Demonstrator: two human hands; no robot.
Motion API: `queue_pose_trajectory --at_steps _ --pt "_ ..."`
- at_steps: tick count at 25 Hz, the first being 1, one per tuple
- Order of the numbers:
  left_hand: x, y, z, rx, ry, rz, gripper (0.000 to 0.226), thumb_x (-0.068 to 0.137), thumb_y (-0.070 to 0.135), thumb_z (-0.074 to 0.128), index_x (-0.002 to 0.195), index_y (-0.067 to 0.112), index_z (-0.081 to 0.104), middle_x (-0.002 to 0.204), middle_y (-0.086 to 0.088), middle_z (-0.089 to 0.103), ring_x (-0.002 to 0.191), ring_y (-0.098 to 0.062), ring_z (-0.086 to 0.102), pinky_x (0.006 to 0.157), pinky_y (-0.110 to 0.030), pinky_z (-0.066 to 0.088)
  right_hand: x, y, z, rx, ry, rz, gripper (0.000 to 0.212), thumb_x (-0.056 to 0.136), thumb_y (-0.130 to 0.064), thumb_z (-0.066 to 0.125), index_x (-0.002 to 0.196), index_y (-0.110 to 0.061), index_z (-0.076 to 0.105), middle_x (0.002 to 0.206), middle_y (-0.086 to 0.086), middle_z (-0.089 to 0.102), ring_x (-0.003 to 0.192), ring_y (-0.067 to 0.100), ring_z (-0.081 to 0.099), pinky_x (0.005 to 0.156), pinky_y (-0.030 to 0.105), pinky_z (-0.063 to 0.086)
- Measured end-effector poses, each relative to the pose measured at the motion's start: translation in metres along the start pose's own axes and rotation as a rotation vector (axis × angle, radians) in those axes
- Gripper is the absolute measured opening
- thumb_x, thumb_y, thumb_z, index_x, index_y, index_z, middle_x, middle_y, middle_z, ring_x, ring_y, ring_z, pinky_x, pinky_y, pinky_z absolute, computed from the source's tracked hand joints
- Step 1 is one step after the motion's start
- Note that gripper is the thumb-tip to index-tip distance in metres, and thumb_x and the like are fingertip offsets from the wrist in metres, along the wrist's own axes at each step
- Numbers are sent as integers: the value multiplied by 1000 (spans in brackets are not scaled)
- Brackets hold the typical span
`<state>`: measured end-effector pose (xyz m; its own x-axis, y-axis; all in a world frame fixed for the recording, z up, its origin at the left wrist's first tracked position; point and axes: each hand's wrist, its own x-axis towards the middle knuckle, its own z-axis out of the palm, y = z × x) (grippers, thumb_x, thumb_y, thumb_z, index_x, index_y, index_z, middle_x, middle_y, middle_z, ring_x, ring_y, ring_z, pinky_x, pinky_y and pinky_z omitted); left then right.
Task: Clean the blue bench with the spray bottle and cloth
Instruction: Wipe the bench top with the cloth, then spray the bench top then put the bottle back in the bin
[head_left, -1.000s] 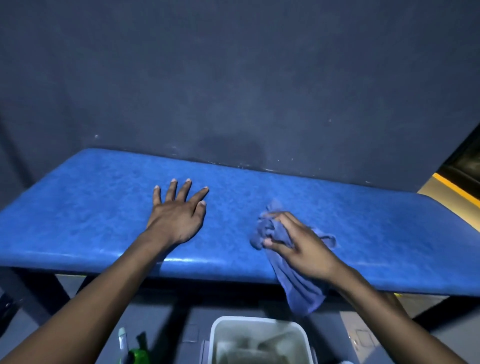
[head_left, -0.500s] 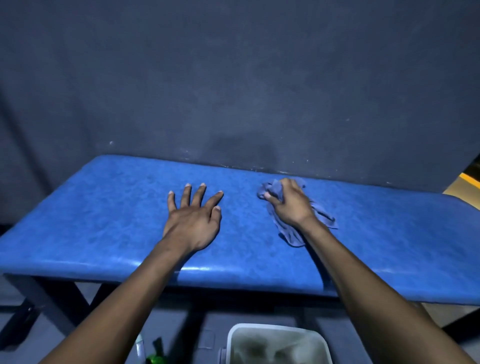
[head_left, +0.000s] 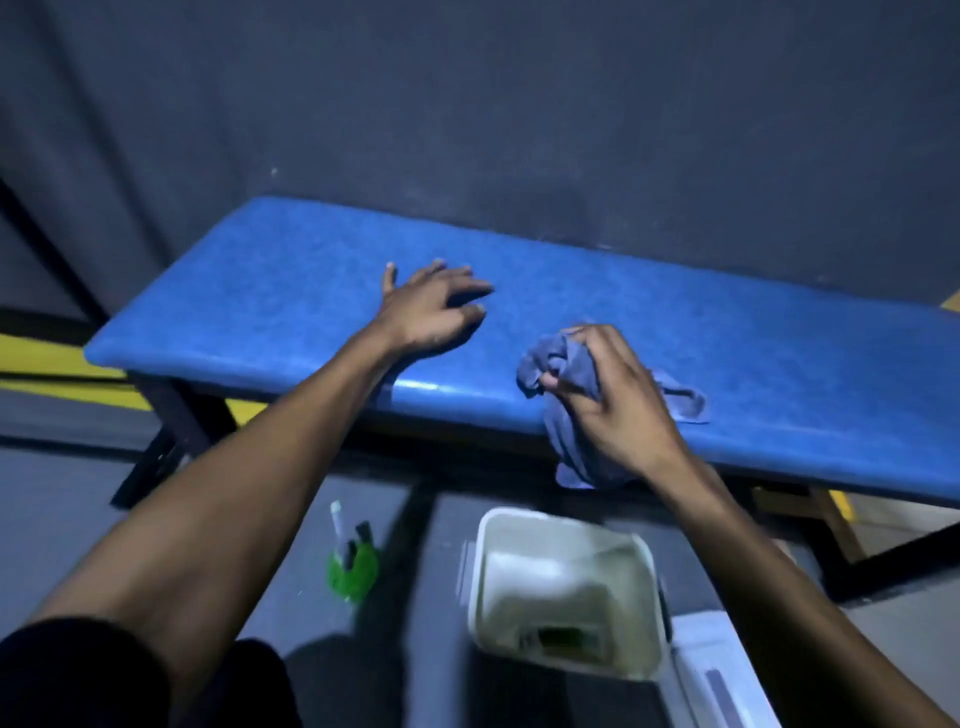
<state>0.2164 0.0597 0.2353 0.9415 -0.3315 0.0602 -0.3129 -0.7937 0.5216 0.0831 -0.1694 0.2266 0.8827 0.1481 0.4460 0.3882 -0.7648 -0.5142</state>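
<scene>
A long blue padded bench (head_left: 779, 332) stands against a dark wall. My right hand (head_left: 618, 410) grips a bunched blue-grey cloth (head_left: 563, 364) at the bench's near edge, and part of the cloth hangs down over that edge. My left hand (head_left: 431, 306) rests on the bench top to the left of the cloth, fingers spread and slightly curled, holding nothing. A green spray bottle (head_left: 353, 566) with a white nozzle stands on the floor below, in front of the bench.
A white plastic bin (head_left: 483, 582) sits on the grey floor below my right hand, with a white lid or box (head_left: 727, 675) beside it. Dark metal bench legs (head_left: 171, 441) stand at the left. Yellow floor markings (head_left: 52, 364) run behind the bench's left end.
My right hand has pulled the cloth from the back of the bench toward the near edge. The view has tilted down and right, showing the bottle and bin. My left hand's fingers have curled slightly.
</scene>
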Motion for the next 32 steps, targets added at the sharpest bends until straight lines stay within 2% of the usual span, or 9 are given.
queue_pose_trajectory --at_steps 2,4,9,13,16,22,25,29,32 --pt "-27 0 -11 -426 0 75 32 94 33 55 120 24 71 135 8 65 124 3 57 114 -42 36 -33 -25 18 -37 35 -109 35 89 -22 75 120 -12 62 130 3 58 123 23 56 105 38 43" --pt "-70 -3 -19 -437 92 175 27 100 18 54 123 15 68 123 13 67 101 17 62 95 -14 44 -65 -45 54 9 35 -175 46 79 -9 80 122 -12 63 133 3 59 125 22 56 107 36 42" --pt "-191 -56 13 -70 587 353 23 98 11 53 114 12 70 110 0 72 102 -19 66 92 -35 49 -137 -41 206 20 -220 -43 44 86 -31 65 124 -9 60 121 9 62 107 32 62 90 48 52" --pt "-229 -124 55 72 23 -139 34 98 35 52 131 35 56 130 6 61 115 -22 62 96 -40 50 -194 2 305 -130 -451 202 46 88 -53 49 105 -12 60 100 10 58 83 37 60 73 49 50" --pt "-222 -143 59 213 -425 -326 47 99 47 46 144 35 45 149 1 50 130 -26 54 104 -42 45 -213 13 335 -108 -479 280 56 76 -53 59 112 -11 56 109 12 59 99 39 62 86 49 52" --pt "-201 -131 60 224 -210 -349 44 98 50 41 141 38 44 144 3 56 129 -29 54 101 -47 48 -144 -18 369 302 -447 447 117 67 -74 65 159 -16 20 160 8 36 145 26 36 121 39 32" --pt "-207 -127 65 197 -194 -347 45 96 54 39 140 42 44 142 8 58 127 -27 57 100 -47 49 -120 -19 382 392 -546 448 88 82 -62 55 153 -13 36 154 10 46 143 27 44 117 26 30" --pt "-222 -126 44 156 -148 -354 38 96 58 38 130 47 50 127 17 67 120 -19 62 97 -39 49 -136 -24 356 292 -293 268 29 96 -50 49 125 -45 46 118 -13 61 107 22 68 94 43 55" --pt "-244 -101 -3 54 -294 -312 35 87 74 38 117 61 50 108 28 69 107 -1 65 96 -32 50 -160 -47 289 274 -295 210 27 97 -40 50 123 -47 46 117 -14 62 106 19 66 94 41 53"
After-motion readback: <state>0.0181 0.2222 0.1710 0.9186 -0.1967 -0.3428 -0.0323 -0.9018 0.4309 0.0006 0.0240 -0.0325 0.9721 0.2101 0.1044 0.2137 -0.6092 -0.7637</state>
